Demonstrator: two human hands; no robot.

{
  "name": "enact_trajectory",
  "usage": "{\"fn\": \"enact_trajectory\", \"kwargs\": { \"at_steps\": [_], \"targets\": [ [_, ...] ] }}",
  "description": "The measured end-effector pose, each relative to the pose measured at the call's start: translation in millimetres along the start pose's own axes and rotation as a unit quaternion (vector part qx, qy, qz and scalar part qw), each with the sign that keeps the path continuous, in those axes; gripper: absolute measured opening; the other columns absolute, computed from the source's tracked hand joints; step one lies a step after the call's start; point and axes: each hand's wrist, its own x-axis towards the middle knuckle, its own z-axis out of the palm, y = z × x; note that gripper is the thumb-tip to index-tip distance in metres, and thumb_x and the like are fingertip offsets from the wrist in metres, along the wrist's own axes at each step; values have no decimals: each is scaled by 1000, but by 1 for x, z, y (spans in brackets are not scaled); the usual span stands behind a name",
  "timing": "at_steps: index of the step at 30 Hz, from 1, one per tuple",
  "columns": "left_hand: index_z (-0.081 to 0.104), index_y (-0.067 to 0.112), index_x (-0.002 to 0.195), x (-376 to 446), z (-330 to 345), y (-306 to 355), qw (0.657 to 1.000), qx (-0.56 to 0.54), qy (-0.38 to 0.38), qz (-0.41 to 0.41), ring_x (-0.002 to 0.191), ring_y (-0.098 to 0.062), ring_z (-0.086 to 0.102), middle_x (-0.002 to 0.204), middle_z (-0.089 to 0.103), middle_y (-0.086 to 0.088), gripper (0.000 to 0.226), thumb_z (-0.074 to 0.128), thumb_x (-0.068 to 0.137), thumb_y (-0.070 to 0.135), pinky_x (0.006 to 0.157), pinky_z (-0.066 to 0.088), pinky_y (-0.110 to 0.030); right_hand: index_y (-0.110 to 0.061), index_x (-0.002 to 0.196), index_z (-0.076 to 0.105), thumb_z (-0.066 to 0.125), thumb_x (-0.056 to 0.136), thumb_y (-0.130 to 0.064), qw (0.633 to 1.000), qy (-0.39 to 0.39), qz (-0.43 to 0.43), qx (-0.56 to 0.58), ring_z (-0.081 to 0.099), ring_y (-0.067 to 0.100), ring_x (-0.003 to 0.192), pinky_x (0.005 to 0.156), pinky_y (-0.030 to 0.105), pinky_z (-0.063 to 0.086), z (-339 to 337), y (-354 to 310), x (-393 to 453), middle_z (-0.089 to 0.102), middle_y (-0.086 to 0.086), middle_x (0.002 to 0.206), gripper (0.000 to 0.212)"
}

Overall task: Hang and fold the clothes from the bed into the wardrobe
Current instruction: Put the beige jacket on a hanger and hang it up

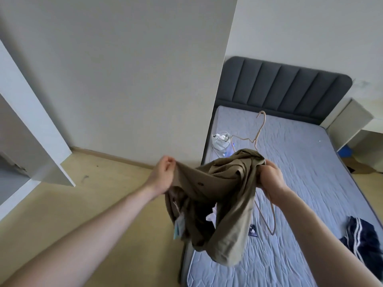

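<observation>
The olive-brown garment (pixel 219 195) hung in mid-air at the lower centre of the frame, over the near left edge of the bed (pixel 300 183), held up by both hands. The left hand (pixel 163 172) was pinched shut on one corner of its upper edge, to the left of centre. The right hand (pixel 271 179) was clenched on a thicker bunch of the same edge, to the right of centre and slightly lower. Between the two grips the cloth ran as a nearly level band across the frame, and that was its long axis. The rest sagged below in a twisted loop, with a pale tag showing near the left side.

What kind of garment it was could not be told, since it was still bunched up.

A beige hanger (pixel 257 133) lay on the mattress just above the cloth in the frame, its hook pointing toward the grey headboard (pixel 286 88). A second hanger (pixel 271 220) lay below the right hand, partly hidden behind the hanging fabric. Both sat on the right hand's side, so that hand was the nearer one to reach them, I judged. The open wardrobe door (pixel 35 129) stood at the far left of the frame, on the left hand's side. A dark navy garment with white stripes (pixel 360 241) waited at the lower right on the bed.
</observation>
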Motion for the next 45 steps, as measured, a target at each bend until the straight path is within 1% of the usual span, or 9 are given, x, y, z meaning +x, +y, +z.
{"fn": "enact_trajectory", "kwargs": {
  "at_steps": [6,11,14,19,23,30,37,41,45],
  "targets": [
    [54,19,85,24,-49,60,997,-67,-23,26,75,-10,45,79,50,3,23,49,107,17,72,36,-26,-6,79,46,30,73,17,996,25,21,-84,30,17,58,54,28,22,-26,30,20,36,4,64,29],
    [62,12,101,19,-52,101,983,-147,-111,5,97,-24,52,97,56,-11,26,61,91,35,100,41,-47,-11,73,45,44,79,8,981,81,16,-178,44,24,66,60,34,33,-25,52,28,49,10,67,20],
    [62,10,104,13,-41,122,978,-147,-150,4,101,-26,55,101,59,-13,21,58,98,29,110,39,-53,-18,95,54,64,83,-9,972,110,-27,-208,58,24,72,66,34,44,-10,59,5,65,3,97,19],
    [63,12,93,9,-4,147,982,-101,-160,21,96,-20,50,93,57,-9,18,51,106,17,94,39,-37,-29,101,45,87,76,-19,987,-41,-135,-80,49,6,46,46,26,43,51,54,-65,65,-13,118,50],
    [63,15,90,8,17,157,976,-97,-193,13,96,-20,52,90,60,-4,20,53,106,22,95,39,-36,-32,94,46,91,64,-54,988,-51,-119,-82,64,5,86,76,32,56,87,46,-79,65,-16,113,58],
    [65,16,97,16,4,140,985,-58,-144,74,80,-14,50,83,56,-6,13,68,98,28,76,39,-27,-21,77,33,69,90,-4,993,-56,-92,41,33,8,52,48,20,33,69,30,-52,37,-11,59,42],
    [52,43,125,-5,-32,77,921,232,-299,95,106,-2,60,113,62,16,89,94,49,64,90,49,-22,-27,73,31,61,94,0,985,-48,-51,160,31,9,47,39,21,27,34,9,-35,31,-6,58,46],
    [53,40,86,-7,-26,25,885,364,-243,161,81,-13,62,84,64,14,27,70,71,26,67,53,-34,-26,73,30,61,95,0,983,-66,-64,161,29,7,45,39,18,30,19,-1,-38,30,-7,58,47],
    [57,31,76,2,-28,-26,942,299,-131,76,80,-18,63,79,65,11,12,55,76,19,68,53,-38,-26,72,31,62,97,-4,985,-54,-74,145,30,8,49,43,19,30,4,1,-36,32,-6,60,46]
  ]
}}
